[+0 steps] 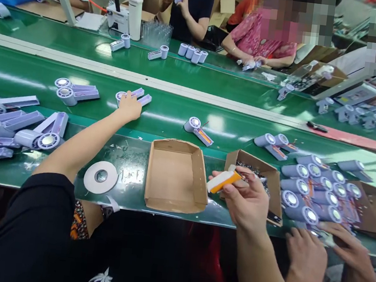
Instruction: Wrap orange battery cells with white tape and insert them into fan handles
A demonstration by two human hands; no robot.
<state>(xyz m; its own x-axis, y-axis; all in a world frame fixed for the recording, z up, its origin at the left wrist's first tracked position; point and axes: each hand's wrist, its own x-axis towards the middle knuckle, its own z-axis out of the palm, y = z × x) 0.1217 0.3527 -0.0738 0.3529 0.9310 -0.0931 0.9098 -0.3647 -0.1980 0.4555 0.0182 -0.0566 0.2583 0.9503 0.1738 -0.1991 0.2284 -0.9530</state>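
At the near side, right of middle, an orange-and-white block (224,182) is clamped between the thumb and fingers of the right hand (250,204). It is held up between a cardboard tray (179,171) on the left and a parts box (277,198) on the right. Farther left, the left hand (130,108) touches two lilac casings (146,100) on the green belt (167,111); whether its fingers close on them cannot be told. Nearer lies a tape roll (112,179). At far right, a co-worker's hands (307,254) work near more casings.
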